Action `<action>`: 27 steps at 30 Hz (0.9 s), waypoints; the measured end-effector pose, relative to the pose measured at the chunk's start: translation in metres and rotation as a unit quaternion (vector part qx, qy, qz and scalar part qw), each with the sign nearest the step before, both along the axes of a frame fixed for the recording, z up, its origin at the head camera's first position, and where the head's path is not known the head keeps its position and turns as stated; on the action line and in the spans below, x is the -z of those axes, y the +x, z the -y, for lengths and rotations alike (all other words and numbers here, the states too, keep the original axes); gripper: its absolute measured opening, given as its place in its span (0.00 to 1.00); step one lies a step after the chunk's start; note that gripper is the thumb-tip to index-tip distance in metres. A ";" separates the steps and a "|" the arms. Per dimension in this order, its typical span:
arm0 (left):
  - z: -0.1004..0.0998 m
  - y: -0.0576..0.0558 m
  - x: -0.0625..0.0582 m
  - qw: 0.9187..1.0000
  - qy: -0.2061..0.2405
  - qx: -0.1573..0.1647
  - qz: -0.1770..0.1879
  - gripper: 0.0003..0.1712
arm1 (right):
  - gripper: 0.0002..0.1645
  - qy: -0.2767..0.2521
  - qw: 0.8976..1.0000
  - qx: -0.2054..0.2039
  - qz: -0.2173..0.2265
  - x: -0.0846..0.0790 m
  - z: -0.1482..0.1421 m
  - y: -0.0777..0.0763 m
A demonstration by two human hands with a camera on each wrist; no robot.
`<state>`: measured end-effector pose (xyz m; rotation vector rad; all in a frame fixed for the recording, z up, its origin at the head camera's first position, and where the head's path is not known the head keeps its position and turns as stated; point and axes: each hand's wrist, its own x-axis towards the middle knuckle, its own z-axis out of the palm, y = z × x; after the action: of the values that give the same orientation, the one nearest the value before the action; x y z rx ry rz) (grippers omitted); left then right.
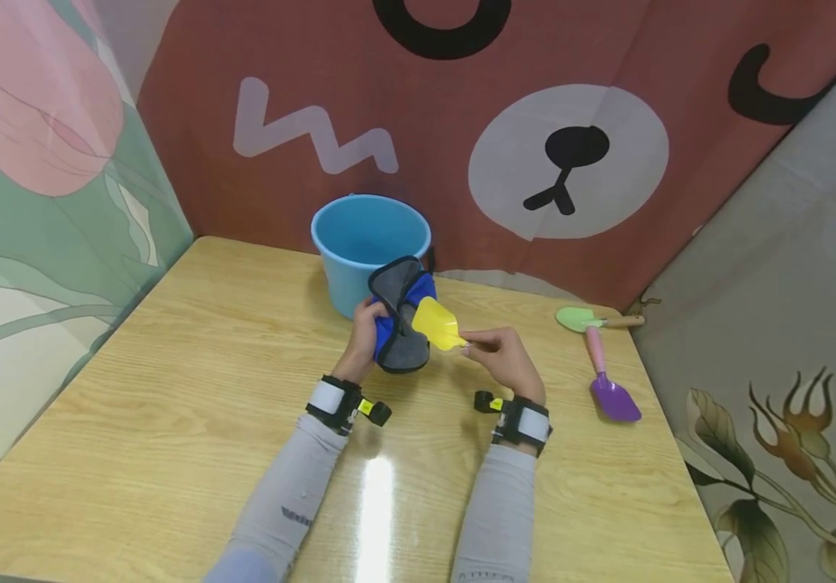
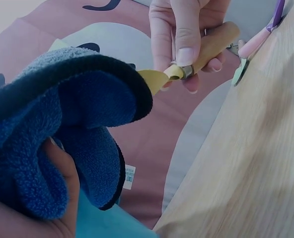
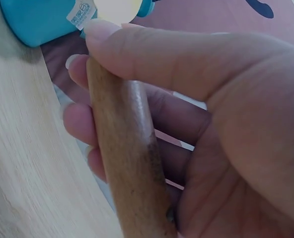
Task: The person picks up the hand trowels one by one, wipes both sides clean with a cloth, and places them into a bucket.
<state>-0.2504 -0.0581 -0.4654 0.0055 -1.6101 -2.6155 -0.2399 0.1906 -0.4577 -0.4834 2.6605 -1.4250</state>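
Note:
My left hand (image 1: pixel 363 340) grips a blue and grey cloth (image 1: pixel 405 352) with a black edge, bunched in the fingers. In the left wrist view the cloth (image 2: pixel 95 99) shows its fuzzy blue side, folded over. The right hand (image 1: pixel 508 360) pinches a small toy trowel near the neck, its yellow blade (image 1: pixel 437 324) pointing left against the cloth in the head view. Its wooden handle (image 3: pixel 127 144) lies along the right fingers in the right wrist view, thumb on top. Part of the blade is behind the cloth in the left wrist view.
A blue bucket (image 1: pixel 337 279) stands behind the cloth, near the wall end of the wooden table (image 1: pixel 170 389). On the right side lie a green trowel (image 1: pixel 575 319) with a wooden handle and a purple trowel (image 1: pixel 614 398) with a pink handle, touching. Printed curtains border the table.

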 end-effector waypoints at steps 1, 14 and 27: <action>0.000 0.000 0.000 1.000 0.000 -0.001 0.001 0.06 | 0.17 -0.002 1.000 0.004 -0.002 0.003 -0.002 -0.001; -0.007 0.000 0.004 1.000 0.020 0.004 0.001 0.07 | 0.17 -0.045 0.998 0.031 -0.024 0.006 -0.003 -0.005; -0.016 0.003 0.008 1.000 0.006 0.028 -0.004 0.08 | 0.18 -0.094 0.994 0.007 -0.056 0.000 0.005 -0.004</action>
<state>-0.2472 -0.0416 -0.4734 -0.0514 -1.6156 -2.6624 -0.2439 0.1853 -0.4577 -0.5777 2.6306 -1.7128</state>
